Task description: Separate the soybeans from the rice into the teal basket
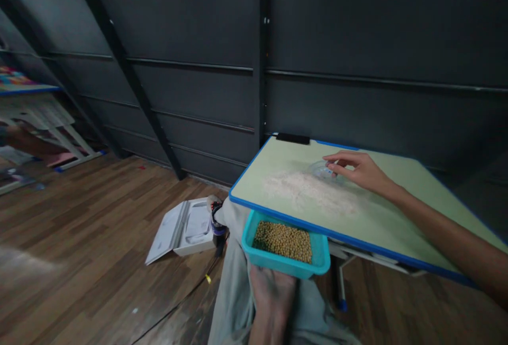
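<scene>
My left hand (pixel 273 289) supports a teal plastic tub (pixel 317 257) from below, just under the front edge of the table. Round tan beans (pixel 283 239) cover the tub's bottom. Over the tabletop, my right hand (pixel 353 168) has thumb and fingers bent together at a clear round dish (pixel 317 168). Something small and dark shows between those fingertips, too small to name. Pale powder (pixel 309 189) lies spread across the table (pixel 397 175) in front of the dish.
A flat black object (pixel 292 138) lies at the table's far left corner. On the wooden floor are an open white box (pixel 194 228) and a black cable (pixel 186 297). A dark panelled wall (pixel 357 43) stands behind. Another person's leg (pixel 39 149) shows at a far-left desk.
</scene>
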`<act>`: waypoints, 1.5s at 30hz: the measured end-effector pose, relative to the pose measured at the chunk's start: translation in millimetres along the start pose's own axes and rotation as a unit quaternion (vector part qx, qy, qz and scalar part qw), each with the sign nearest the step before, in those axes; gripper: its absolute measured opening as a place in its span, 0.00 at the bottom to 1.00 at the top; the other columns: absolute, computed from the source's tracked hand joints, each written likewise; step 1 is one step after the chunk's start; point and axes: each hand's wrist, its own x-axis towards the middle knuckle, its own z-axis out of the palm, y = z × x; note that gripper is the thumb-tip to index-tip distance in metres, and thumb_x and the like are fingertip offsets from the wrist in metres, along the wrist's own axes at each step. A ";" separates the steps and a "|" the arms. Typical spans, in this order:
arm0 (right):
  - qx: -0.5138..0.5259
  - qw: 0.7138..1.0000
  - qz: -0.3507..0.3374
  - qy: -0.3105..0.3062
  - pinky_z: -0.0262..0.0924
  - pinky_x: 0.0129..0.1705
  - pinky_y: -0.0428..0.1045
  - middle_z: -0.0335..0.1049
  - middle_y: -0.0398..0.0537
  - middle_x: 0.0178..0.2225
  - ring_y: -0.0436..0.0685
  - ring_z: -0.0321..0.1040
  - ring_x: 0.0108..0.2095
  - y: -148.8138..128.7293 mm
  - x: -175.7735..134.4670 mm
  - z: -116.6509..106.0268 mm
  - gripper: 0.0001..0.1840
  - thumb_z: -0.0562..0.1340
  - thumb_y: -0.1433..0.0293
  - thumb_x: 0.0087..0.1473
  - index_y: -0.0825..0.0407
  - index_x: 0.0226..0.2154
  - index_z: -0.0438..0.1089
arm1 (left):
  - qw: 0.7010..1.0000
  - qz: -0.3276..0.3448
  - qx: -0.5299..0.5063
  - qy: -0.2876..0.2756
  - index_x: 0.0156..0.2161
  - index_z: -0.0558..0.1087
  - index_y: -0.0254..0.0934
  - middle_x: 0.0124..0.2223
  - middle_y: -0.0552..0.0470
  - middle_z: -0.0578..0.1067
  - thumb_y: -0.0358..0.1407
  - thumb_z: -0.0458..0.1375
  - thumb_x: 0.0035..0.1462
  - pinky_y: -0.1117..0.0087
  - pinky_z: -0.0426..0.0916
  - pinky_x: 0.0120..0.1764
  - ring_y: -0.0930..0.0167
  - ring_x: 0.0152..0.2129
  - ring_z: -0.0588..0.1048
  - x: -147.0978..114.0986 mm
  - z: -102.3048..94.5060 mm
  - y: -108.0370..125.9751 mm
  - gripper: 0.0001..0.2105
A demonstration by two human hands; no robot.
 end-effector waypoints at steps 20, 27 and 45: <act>-0.088 0.982 -0.103 -0.130 0.69 0.51 0.55 0.79 0.49 0.48 0.58 0.76 0.46 -25.2 -70.3 -7.5 0.16 0.57 0.68 0.70 0.45 0.54 0.77 | 0.989 -0.142 0.032 -0.009 0.52 0.80 0.40 0.57 0.42 0.79 0.39 0.55 0.65 0.44 0.67 0.61 0.54 0.57 0.76 7.4 -29.5 -38.0 0.16; -0.042 0.991 -0.081 -0.101 0.68 0.51 0.56 0.79 0.50 0.46 0.58 0.76 0.46 -13.4 -38.0 8.9 0.14 0.59 0.68 0.68 0.45 0.51 0.78 | 0.977 -0.178 0.053 -0.107 0.57 0.77 0.40 0.61 0.39 0.76 0.38 0.52 0.65 0.44 0.64 0.63 0.55 0.59 0.73 17.6 -38.9 -43.2 0.19; -0.002 0.999 -0.041 -0.029 0.68 0.45 0.53 0.79 0.50 0.44 0.56 0.75 0.40 0.4 -49.5 12.6 0.14 0.60 0.70 0.67 0.46 0.50 0.78 | 0.957 -0.199 0.168 -0.129 0.63 0.72 0.49 0.65 0.45 0.73 0.43 0.50 0.63 0.40 0.62 0.64 0.53 0.63 0.69 1.3 -15.2 -34.5 0.24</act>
